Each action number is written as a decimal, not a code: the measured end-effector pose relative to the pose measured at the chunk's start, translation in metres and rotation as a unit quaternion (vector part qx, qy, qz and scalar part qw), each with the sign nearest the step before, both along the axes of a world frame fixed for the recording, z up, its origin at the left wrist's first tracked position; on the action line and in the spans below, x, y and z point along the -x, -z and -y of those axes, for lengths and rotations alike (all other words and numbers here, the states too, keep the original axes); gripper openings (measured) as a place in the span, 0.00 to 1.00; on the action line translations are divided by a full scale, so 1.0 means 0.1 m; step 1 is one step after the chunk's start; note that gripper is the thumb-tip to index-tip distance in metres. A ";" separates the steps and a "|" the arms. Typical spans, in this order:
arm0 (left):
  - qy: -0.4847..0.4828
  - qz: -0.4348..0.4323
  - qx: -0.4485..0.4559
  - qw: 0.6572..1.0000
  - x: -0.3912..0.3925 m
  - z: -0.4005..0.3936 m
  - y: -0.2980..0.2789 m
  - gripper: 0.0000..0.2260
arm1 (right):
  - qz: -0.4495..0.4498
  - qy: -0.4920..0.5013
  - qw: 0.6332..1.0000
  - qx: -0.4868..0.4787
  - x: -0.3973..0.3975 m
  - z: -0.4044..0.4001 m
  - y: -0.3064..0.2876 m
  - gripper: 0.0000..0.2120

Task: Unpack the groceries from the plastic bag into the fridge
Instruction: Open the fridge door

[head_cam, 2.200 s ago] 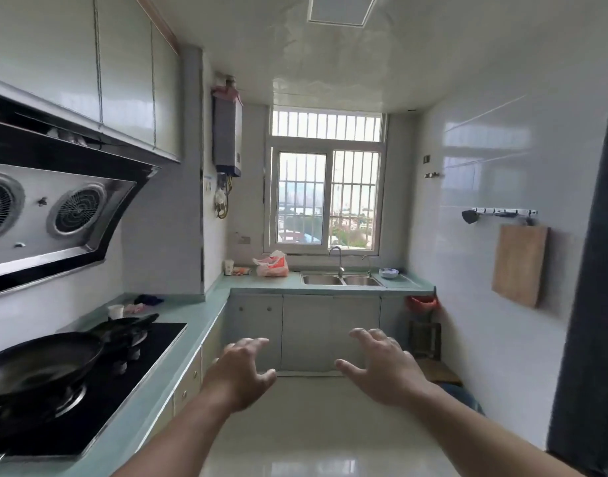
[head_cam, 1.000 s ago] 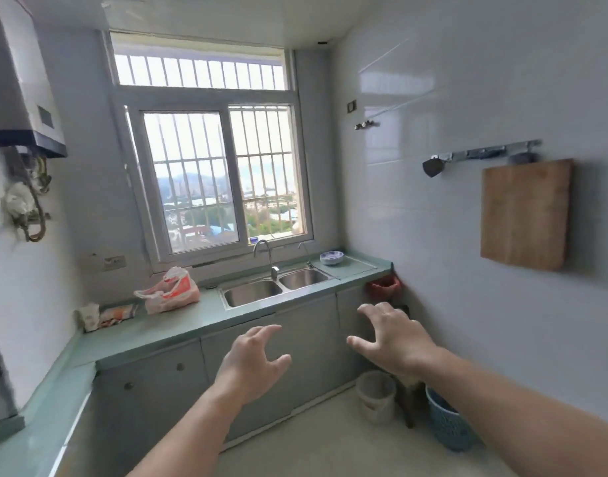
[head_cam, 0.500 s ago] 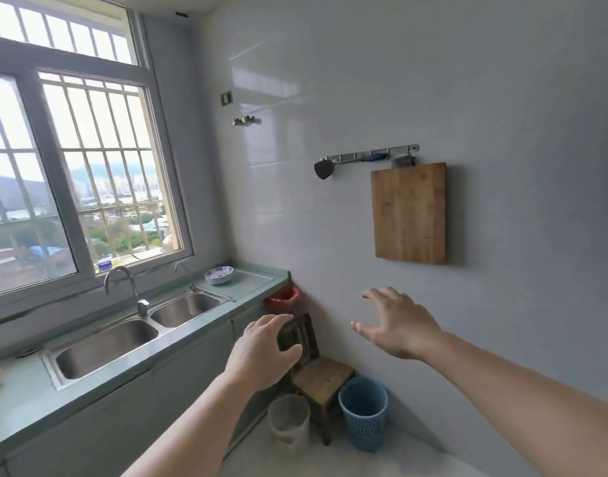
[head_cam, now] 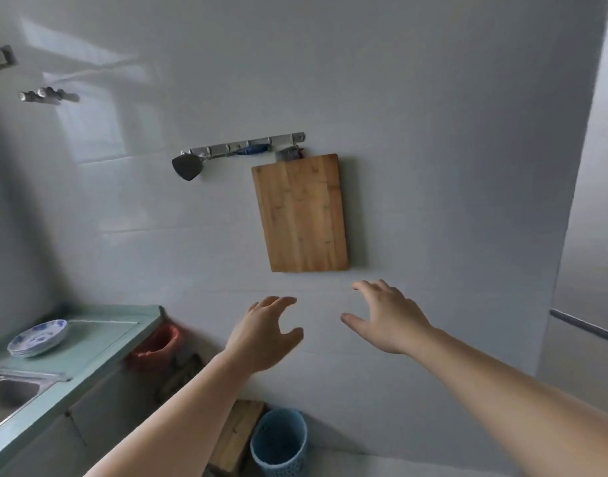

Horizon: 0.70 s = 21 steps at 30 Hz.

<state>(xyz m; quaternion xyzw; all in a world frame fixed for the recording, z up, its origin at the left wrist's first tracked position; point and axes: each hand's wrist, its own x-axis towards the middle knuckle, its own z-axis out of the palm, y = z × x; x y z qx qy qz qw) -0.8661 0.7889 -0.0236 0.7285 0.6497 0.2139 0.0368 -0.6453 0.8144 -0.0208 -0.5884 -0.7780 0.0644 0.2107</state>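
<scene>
White tiled kitchen wall, filling most of the view and seen from close range. At the right edge stands the fridge, a tall pale grey cabinet with its long axis vertical; a horizontal seam between upper and lower doors shows low on its face, and both doors appear closed. The plastic bag of groceries is out of view. At the lower left, the green worktop ends at its right-hand corner against the wall, with part of a steel sink at its near left edge. A wooden cutting board hangs flat on the wall, long axis vertical, below the right end of a metal hook rail; a dark spatula head hangs at the rail's left end. Near the worktop's far edge sits a stack of blue-and-white plates. Below the worktop's right corner are a red-lined bin, a wooden stool and a blue perforated basket on the floor. Both bare forearms reach forward in mid-air before the wall. The left hand and right hand are spread with loosely curved fingers, holding nothing and touching nothing; the fridge lies well to the right of the right hand.
</scene>
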 end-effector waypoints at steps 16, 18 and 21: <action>0.371 0.070 -0.016 0.926 -1.30 -2.24 -0.14 0.26 | 0.039 0.377 0.925 0.007 -1.00 -0.56 -0.27 0.30; 0.399 0.081 0.003 0.913 -1.43 -2.35 -0.10 0.26 | 0.064 0.401 0.914 0.012 -1.05 -0.57 -0.31 0.30; 0.434 0.091 0.023 0.896 -1.66 -2.48 -0.05 0.26 | 0.106 0.430 0.896 0.018 -1.19 -0.60 -0.40 0.30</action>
